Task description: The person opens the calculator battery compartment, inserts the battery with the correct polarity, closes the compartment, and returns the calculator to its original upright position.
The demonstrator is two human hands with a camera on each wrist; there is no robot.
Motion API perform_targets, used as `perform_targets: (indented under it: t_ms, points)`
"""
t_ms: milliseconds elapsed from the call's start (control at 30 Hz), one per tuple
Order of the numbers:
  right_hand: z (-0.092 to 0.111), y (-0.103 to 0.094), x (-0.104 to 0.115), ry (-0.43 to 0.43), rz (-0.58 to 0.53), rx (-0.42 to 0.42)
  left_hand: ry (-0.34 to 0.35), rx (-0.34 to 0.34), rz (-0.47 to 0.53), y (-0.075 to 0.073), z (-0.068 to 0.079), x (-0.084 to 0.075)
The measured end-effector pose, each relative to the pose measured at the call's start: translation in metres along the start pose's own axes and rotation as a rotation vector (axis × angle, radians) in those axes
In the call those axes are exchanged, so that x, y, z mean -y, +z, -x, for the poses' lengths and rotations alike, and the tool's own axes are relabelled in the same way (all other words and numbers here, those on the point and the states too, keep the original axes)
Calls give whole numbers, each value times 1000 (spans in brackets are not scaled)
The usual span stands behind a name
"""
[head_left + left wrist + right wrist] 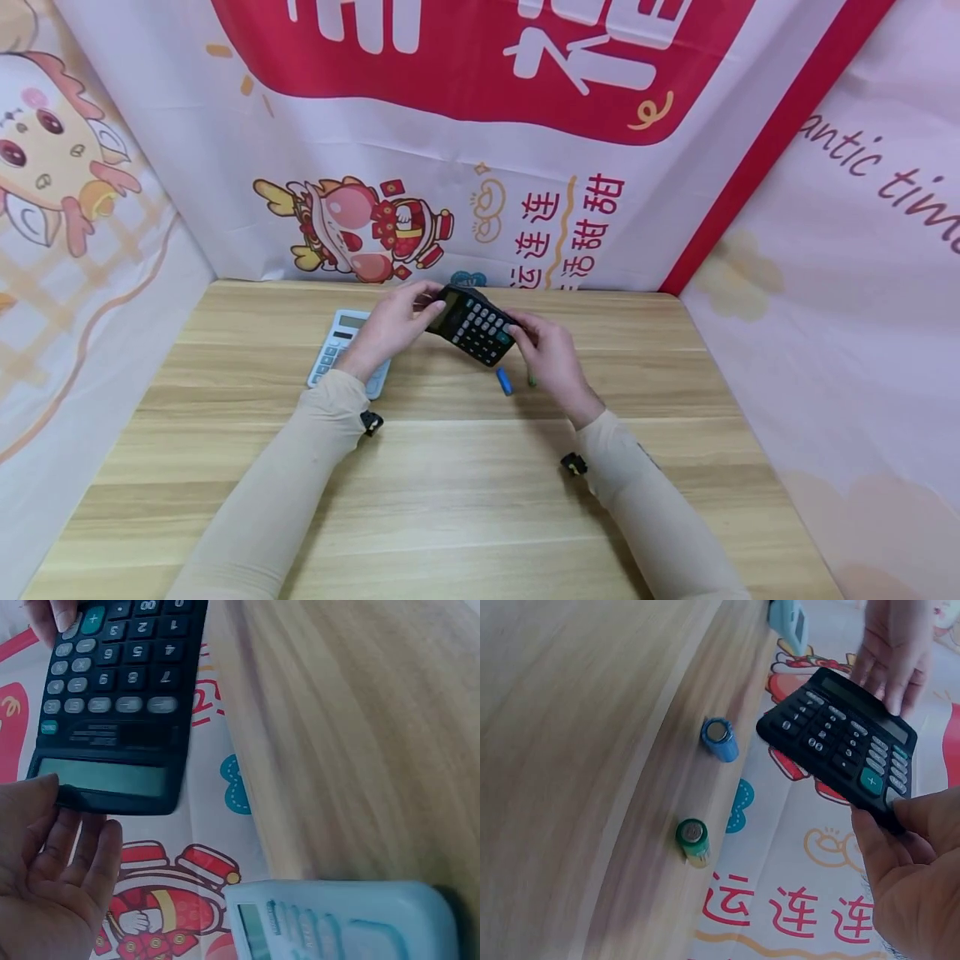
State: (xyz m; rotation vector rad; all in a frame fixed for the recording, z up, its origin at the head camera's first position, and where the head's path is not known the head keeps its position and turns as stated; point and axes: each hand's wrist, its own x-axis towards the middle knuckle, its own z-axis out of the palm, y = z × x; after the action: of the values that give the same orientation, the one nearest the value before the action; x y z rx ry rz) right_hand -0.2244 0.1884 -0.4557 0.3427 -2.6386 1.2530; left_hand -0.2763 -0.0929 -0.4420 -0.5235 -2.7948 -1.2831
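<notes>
A black calculator [480, 327] is raised above the table, its keys facing up and its body tilted. My left hand [397, 323] grips its display end, thumb on the front and fingers behind. At the opposite end my right hand [550, 354] pinches a corner near the green plus key, as the right wrist view shows. Below it on the table lie a blue battery [720, 739] and a green battery [694, 841], a little apart. A light blue calculator [327, 354] lies under my left forearm, partly hidden by it.
The wooden table [465, 500] meets a printed cloth [480, 142] hanging along its far edge. More printed cloth stands at the left and right sides. Dark wrist straps [574, 464] show at my sleeves.
</notes>
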Motion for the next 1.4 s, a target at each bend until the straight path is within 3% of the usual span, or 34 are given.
perform_targets:
  t_ms: [233,533,667,833,1400]
  points:
    - [3,2,0,-171,255,-38,139,15,-71,1,1,-9]
    - [7,7,-1,-439,538,-90,312,23,-281,10,1,-19]
    - [8,8,2,-507,632,-111,360,62,-339,13,-1,-22]
    - [9,11,3,-533,666,-102,360,82,-369,18,-2,-22]
    - [8,11,0,-611,639,-107,383,-76,-333,31,-2,-10]
